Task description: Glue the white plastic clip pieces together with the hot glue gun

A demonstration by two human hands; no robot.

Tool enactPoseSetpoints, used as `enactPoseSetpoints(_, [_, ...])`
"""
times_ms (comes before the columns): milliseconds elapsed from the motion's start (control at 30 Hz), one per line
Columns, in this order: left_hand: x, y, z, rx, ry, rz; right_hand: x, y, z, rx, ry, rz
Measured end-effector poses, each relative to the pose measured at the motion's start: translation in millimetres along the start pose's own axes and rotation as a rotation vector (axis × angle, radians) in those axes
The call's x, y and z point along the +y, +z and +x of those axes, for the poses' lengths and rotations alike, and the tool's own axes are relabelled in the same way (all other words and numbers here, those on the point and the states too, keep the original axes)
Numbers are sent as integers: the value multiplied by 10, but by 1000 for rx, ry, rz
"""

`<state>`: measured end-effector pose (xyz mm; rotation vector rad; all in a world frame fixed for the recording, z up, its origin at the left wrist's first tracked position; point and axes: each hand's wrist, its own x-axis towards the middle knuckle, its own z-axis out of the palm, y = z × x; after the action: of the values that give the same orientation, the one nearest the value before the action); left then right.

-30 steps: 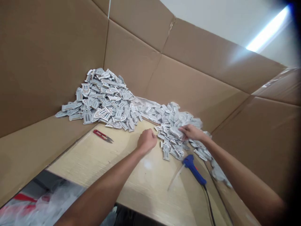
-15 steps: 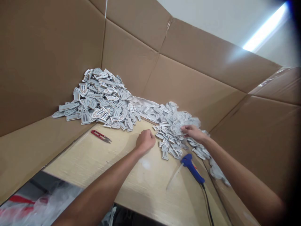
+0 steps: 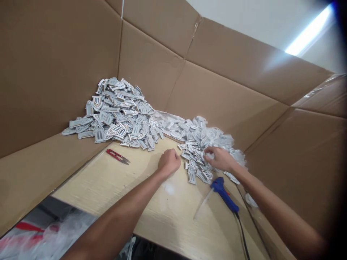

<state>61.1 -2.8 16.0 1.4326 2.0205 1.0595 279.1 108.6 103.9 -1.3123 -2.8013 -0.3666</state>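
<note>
1. Clock centred on my L hand [image 3: 169, 161], 12 = top of view. Tan board [image 3: 168, 213] under it; near edge slants past 7, L edge runs along 9 to 8. Room to move: board surface from my wrist down twd 6.
2. Cardboard walls [image 3: 67, 47] rise from 9 round to 3, so reach is boxed in far side.
3. L hand's balled, fingers tucked; can't tell if anything's inside.
4. R hand [image 3: 219, 159] at 3, half curled over the small pile [image 3: 192, 173], thumb & index tips close tog.; can't tell if they pinch a pc.
5. Big heap [image 3: 121, 115] at 10 to 11, agst the walls; same sort of pcs as small pile: flat, pale grey, arch-ended, slotted.
6. See-thru film [image 3: 217, 135] at 2, crinkly, over more pale pcs.
7. Red-handled snips [image 3: 118, 156] at 9, metal blades pointing my way.
8. Blue plastic glue gun [image 3: 226, 198] at 4, near small pile; whitish stick [image 3: 203, 206] out the back, dark cord [image 3: 243, 233] twd 5.
9. Crumpled see-thru plastic [image 3: 65, 234] at 8, below board edge; red bits among it.
10. Some heap pcs have a brownish patterned border w/ dark stripes; detail too small to read.
</note>
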Motion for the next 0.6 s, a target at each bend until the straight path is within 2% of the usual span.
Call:
enactPoseSetpoints(100, [-2,14,7,-1,6,0,-87,78,-142,57,84,-157])
enactPoseSetpoints(167, [-2,18,9,-2,8,0,-101,153,-189,5,113,-168])
enactPoseSetpoints(267, [1,11,9,-3,2,-1,-71,251,-185,-58,145,-117])
enactPoseSetpoints(400, [2,-4,5,-10,1,-4,18,301,-132,-28,161,-51])
enactPoseSetpoints(600, [0,0,4,-12,4,-8,191,266,-63,32,162,195])
